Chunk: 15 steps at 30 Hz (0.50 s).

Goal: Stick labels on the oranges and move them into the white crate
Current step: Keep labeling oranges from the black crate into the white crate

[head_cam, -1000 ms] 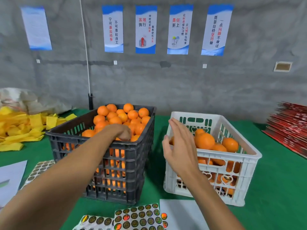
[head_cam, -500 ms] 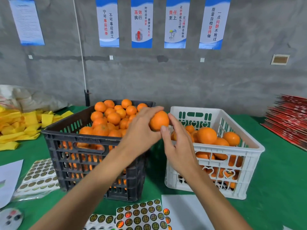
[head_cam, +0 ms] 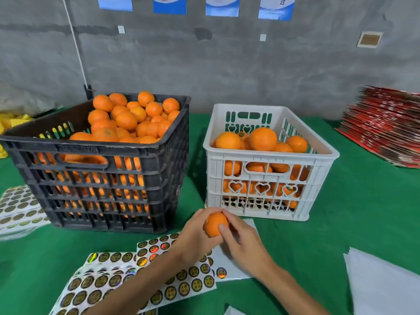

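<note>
My left hand (head_cam: 195, 237) grips an orange (head_cam: 214, 223) low over the table, in front of the two crates. My right hand (head_cam: 244, 243) also holds that orange, its thumb pressed on the fruit's front and its fingers behind. The black crate (head_cam: 145, 155) on the left is piled high with oranges (head_cam: 127, 120). To the right, the white crate (head_cam: 268, 160) holds several oranges (head_cam: 262, 138). Sheets of round holographic labels (head_cam: 141, 276) lie under my forearms.
More label sheets (head_cam: 16, 205) lie left of the black crate. White backing paper (head_cam: 381, 283) sits at the lower right. A stack of red flat cartons (head_cam: 386, 126) fills the right edge and yellow material (head_cam: 11, 121) the far left. A green cloth (head_cam: 352, 212) covers the table.
My left hand lifted an orange out of the black crate, my right hand joined it, and both brought it down toward me over the label sheets. My view tilted down.
</note>
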Each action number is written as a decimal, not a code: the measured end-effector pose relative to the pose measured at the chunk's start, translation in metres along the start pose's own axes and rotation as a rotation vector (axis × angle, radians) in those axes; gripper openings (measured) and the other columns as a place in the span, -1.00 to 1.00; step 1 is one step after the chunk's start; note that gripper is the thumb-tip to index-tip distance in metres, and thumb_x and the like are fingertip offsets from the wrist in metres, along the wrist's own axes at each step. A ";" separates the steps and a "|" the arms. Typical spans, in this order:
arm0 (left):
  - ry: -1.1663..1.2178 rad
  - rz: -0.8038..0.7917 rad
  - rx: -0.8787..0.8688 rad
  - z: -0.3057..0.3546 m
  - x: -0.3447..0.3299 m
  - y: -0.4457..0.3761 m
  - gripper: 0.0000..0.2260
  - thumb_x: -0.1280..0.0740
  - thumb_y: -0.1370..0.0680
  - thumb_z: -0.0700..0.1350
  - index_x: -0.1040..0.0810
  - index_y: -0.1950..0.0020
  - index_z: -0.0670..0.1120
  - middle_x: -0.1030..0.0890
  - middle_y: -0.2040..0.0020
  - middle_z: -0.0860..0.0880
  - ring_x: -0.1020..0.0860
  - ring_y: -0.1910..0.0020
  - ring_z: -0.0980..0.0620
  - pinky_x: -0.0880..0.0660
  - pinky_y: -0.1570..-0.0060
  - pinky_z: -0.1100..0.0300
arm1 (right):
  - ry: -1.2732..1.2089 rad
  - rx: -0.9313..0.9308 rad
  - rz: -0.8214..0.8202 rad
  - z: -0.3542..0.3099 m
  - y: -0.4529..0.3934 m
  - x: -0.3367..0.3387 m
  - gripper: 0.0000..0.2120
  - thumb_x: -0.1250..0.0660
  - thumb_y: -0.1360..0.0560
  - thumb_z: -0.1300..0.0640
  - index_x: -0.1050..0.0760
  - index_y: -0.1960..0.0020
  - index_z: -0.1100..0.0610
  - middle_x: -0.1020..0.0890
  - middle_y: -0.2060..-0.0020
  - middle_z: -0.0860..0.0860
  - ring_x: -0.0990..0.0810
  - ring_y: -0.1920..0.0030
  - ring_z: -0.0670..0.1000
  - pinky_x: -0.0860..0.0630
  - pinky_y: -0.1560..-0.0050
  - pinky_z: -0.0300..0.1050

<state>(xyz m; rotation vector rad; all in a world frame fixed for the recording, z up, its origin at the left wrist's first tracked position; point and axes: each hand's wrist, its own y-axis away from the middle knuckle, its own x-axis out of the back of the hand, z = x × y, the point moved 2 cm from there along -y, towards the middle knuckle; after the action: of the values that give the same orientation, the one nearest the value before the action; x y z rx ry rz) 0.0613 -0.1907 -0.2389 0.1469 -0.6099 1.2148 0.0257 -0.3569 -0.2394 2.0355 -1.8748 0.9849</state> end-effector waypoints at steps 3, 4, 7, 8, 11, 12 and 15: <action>0.111 0.035 0.059 -0.016 0.001 0.004 -0.43 -0.50 -0.39 0.32 -0.41 -0.36 0.37 -0.51 -0.30 0.19 -0.58 -0.21 0.14 -0.62 -0.18 0.11 | -0.094 -0.044 -0.109 0.010 0.011 -0.003 -0.52 -0.15 -0.67 -0.25 -0.21 -0.57 -0.26 -0.54 -0.31 -0.25 -0.55 -0.24 -0.19 -0.53 -0.23 -0.18; 0.142 0.048 0.080 -0.019 0.003 0.005 -0.41 -0.51 -0.39 0.32 -0.41 -0.38 0.34 -0.53 -0.31 0.13 -0.60 -0.20 0.09 -0.63 -0.18 0.08 | -0.108 -0.049 -0.175 0.012 0.014 -0.002 -0.47 -0.18 -0.65 -0.27 -0.17 -0.58 -0.28 -0.49 -0.36 -0.30 -0.51 -0.31 -0.20 -0.49 -0.29 -0.21; 0.189 0.062 0.114 -0.027 0.008 0.008 -0.39 -0.48 -0.42 0.31 -0.38 -0.43 0.28 -0.51 -0.34 0.07 -0.61 -0.20 0.03 -0.63 -0.18 0.03 | 0.080 -0.020 -0.384 0.019 0.020 0.004 -0.29 -0.29 -0.48 -0.47 -0.09 -0.54 -0.43 -0.20 -0.46 -0.51 -0.20 -0.48 -0.36 -0.24 -0.47 -0.19; 0.194 0.066 0.113 -0.028 0.009 0.009 -0.39 -0.47 -0.44 0.31 -0.37 -0.44 0.29 -0.49 -0.35 0.08 -0.60 -0.22 0.03 -0.62 -0.19 0.03 | 0.174 -0.006 -0.422 0.023 0.021 0.006 -0.26 -0.30 -0.42 -0.54 -0.15 -0.52 -0.43 -0.13 -0.47 -0.55 -0.10 -0.49 -0.40 -0.16 -0.51 -0.14; 0.222 0.097 0.091 -0.031 0.009 0.013 -0.40 -0.45 -0.47 0.32 -0.33 -0.46 0.33 -0.46 -0.37 0.17 -0.58 -0.26 0.08 -0.62 -0.17 0.12 | 0.271 0.045 -0.424 0.025 0.018 0.007 -0.29 -0.30 -0.36 -0.59 -0.34 -0.45 -0.40 -0.09 -0.48 -0.55 0.01 -0.50 -0.42 -0.03 -0.52 -0.16; 0.234 0.105 0.084 -0.031 0.008 0.013 -0.40 -0.45 -0.48 0.33 -0.33 -0.47 0.33 -0.45 -0.36 0.21 -0.58 -0.27 0.10 -0.61 -0.17 0.15 | 0.284 0.074 -0.402 0.024 0.017 0.006 -0.33 -0.29 -0.38 -0.58 -0.37 -0.43 -0.38 -0.11 -0.48 -0.54 0.01 -0.50 -0.41 0.00 -0.50 -0.21; 0.248 0.085 0.082 -0.032 0.005 0.015 -0.41 -0.43 -0.51 0.31 -0.32 -0.49 0.31 -0.47 -0.33 0.20 -0.59 -0.25 0.10 -0.62 -0.15 0.16 | 0.374 0.179 -0.326 0.019 0.015 0.006 -0.43 -0.22 -0.48 -0.51 -0.47 -0.40 -0.30 -0.25 -0.46 -0.45 -0.13 -0.47 -0.34 -0.04 -0.46 -0.31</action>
<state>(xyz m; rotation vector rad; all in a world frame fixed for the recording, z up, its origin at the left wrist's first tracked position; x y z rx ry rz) 0.0603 -0.1677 -0.2659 0.0381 -0.3530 1.3174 0.0174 -0.3748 -0.2546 1.9897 -1.2621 1.3621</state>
